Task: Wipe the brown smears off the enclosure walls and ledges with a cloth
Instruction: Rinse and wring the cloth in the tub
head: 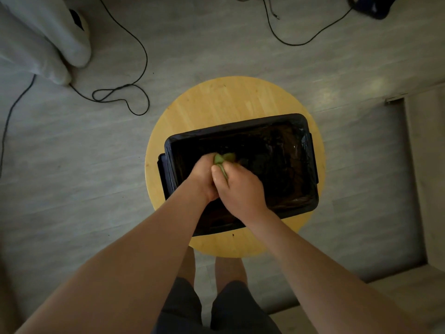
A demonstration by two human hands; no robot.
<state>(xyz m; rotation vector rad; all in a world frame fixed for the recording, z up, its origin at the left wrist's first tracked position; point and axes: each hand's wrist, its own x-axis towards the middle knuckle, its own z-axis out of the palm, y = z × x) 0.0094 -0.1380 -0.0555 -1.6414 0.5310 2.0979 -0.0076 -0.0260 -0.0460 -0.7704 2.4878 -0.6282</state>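
Head cam, aimed pretty much straight down. Looking into a black enclosure (301, 127), tub-shaped and rectangular, sat on a round wooden table (216, 102), with the most bare wood showing beyond the enclosure's far side. Seems to have glossy, crinkly black plastic (304, 141) lining the enclosure's right end. Way too dark inside the enclosure to pick out any brown smears, tbh.

Clutching a green cloth (224, 158) with both hands, all scrunched up, inside the enclosure's walls and toward its left end. Gripping it with the left hand (203, 175), fingers curled tight round the wad and mostly hidden underneath. Pinching the near side of it with the right hand (240, 189), thumb up against the cloth, other fingers folded down out of sight. Pressed knuckle to knuckle, touching each other. Can't tell whether the cloth is actually touching the enclosure's floor or wall.

Around the enclosure: black cables (142, 51) looping over grey floor (72, 189) beyond its far-left corner. Something white and padded (48, 37) further out that way. Dark blue thing (370, 7) well past its far-right corner, cut off by the edge. Bare legs (228, 271) and dark shorts (183, 307) on the enclosure's near side, below the table.
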